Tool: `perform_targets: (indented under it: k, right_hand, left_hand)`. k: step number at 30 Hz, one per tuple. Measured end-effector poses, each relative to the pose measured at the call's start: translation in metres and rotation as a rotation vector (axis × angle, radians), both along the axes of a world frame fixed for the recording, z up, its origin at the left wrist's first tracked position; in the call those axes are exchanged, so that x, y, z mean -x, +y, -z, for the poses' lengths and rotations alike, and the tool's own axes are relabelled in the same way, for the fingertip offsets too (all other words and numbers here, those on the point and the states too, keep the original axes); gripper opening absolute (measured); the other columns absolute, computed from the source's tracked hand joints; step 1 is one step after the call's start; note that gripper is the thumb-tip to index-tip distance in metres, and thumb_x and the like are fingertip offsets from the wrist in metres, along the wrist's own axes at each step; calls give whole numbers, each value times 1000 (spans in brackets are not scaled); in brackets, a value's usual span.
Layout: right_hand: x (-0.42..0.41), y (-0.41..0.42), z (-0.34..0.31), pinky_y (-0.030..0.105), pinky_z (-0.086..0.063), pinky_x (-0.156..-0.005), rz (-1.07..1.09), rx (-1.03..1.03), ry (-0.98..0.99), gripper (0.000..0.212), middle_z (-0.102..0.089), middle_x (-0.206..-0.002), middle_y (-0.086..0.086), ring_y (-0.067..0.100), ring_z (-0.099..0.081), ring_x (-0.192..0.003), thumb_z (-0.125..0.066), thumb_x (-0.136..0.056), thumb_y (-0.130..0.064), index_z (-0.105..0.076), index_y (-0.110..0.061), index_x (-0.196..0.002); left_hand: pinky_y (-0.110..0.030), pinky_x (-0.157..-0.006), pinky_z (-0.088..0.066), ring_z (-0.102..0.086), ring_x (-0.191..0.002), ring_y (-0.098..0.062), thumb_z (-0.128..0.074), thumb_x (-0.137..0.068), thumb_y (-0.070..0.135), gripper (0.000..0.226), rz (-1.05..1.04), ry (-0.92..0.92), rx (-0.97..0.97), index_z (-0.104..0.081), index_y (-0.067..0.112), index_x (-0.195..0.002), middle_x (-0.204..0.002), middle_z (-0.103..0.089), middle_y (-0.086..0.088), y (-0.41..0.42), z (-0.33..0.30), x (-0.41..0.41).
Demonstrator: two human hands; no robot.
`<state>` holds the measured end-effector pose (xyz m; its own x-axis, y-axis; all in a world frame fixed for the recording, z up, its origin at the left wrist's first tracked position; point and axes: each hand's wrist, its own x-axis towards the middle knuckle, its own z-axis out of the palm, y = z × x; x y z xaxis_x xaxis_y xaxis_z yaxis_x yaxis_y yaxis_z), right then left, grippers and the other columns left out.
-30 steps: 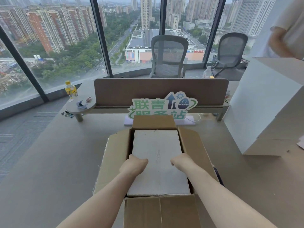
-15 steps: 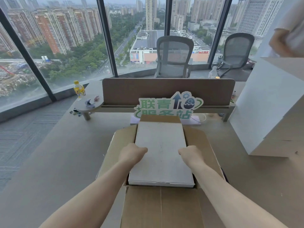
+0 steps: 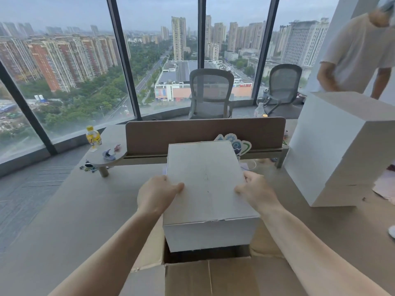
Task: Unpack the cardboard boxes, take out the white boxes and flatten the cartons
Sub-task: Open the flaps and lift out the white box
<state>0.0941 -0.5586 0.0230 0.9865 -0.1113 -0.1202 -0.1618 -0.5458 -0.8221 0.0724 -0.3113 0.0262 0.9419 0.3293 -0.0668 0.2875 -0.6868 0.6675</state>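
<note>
A white box (image 3: 206, 184) is raised most of the way out of an open brown cardboard carton (image 3: 209, 276) on the table in front of me. My left hand (image 3: 158, 194) grips the box's left side and my right hand (image 3: 255, 190) grips its right side, thumbs on the top face. The box's bottom edge sits just inside the carton's mouth. The carton's near flap hangs toward me and its side flaps are spread out; its inside is dark and mostly hidden.
A stack of large white boxes (image 3: 342, 150) stands on the table at the right, with a person (image 3: 359, 56) behind it. A low brown divider (image 3: 192, 135), a sign (image 3: 239, 145), a yellow bottle (image 3: 93, 136) and two office chairs (image 3: 210, 92) lie beyond.
Both hands have lifted the white box upward out of the carton, from lying flush inside it to standing mostly above its rim. My view has tilted up.
</note>
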Motion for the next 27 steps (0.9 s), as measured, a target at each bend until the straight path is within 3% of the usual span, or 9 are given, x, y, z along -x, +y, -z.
perform_targets:
  k: [3, 6, 9, 14, 17, 19, 21, 24, 27]
  right_hand:
    - [0, -16, -32, 44, -57, -82, -12, -64, -80, 30, -74, -86, -9, 22, -70, -83, -58, -64, -20, -70, -26, -91]
    - [-2, -44, -76, 53, -57, -83, -11, -91, -189, 36, -74, -82, -5, 32, -70, -83, -56, -57, -22, -71, -25, -90]
    - [-5, -79, -118, 55, -55, -86, -26, -123, -263, 37, -75, -89, -1, 35, -70, -86, -58, -58, -17, -73, -23, -91]
    - [-19, -153, -164, 43, -55, -86, 6, -213, -351, 27, -77, -91, 1, 30, -73, -86, -63, -72, -8, -77, -29, -82]
    - [-35, -210, -184, 35, -51, -76, 0, -203, -404, 17, -75, -90, 13, 24, -67, -75, -65, -71, -9, -75, -13, -83]
    - [-50, -254, -198, 24, -51, -67, -18, -238, -429, 23, -73, -75, -2, 15, -64, -72, -64, -82, 2, -70, -16, -70]
    - [-65, -298, -216, 10, -48, -63, -16, -254, -466, 26, -62, -73, -14, 1, -59, -76, -65, -85, 1, -67, -22, -73]
    - [-89, -360, -243, 8, -50, -68, 2, -236, -500, 25, -67, -92, -3, 8, -61, -76, -68, -84, -5, -70, -19, -104]
    - [-115, -417, -266, 3, -41, -49, -21, -185, -501, 28, -62, -73, -7, 7, -56, -63, -60, -88, 5, -69, -21, -87]
  left_hand:
    - [-29, -67, -51, -66, -76, -13, -68, -80, 45, 23, 30, -124, 78, -71, 22, -83, -77, -71, 9, -10, -27, -3]
    - [-25, -60, -46, -68, -74, -6, -72, -82, 40, 15, 86, -251, 160, -74, 25, -83, -74, -72, 14, -33, -59, -11]
    - [-28, -68, -51, -67, -75, -7, -72, -82, 43, 18, 115, -319, 150, -76, 26, -85, -75, -73, 13, -63, -92, -27]
    - [-40, -77, -58, -70, -73, -18, -74, -79, 47, 26, 139, -353, 145, -77, 22, -80, -70, -74, 7, -135, -137, -60]
    - [-41, -74, -58, -71, -70, -23, -75, -77, 47, 31, 132, -406, 125, -76, 15, -77, -67, -73, 1, -192, -163, -77]
    - [-38, -73, -58, -71, -67, -22, -76, -77, 47, 30, 127, -452, 132, -76, 17, -76, -65, -73, 1, -233, -179, -88]
    - [-37, -72, -58, -70, -67, -21, -79, -72, 50, 31, 122, -460, 165, -76, 19, -71, -65, -72, 3, -277, -194, -104]
    - [-49, -75, -60, -72, -69, -28, -78, -43, 60, 38, 138, -486, 301, -75, 27, -61, -62, -72, -1, -338, -213, -138]
    - [-51, -76, -60, -71, -68, -29, -73, -42, 61, 48, 161, -496, 312, -73, 18, -61, -63, -72, -4, -393, -225, -176]
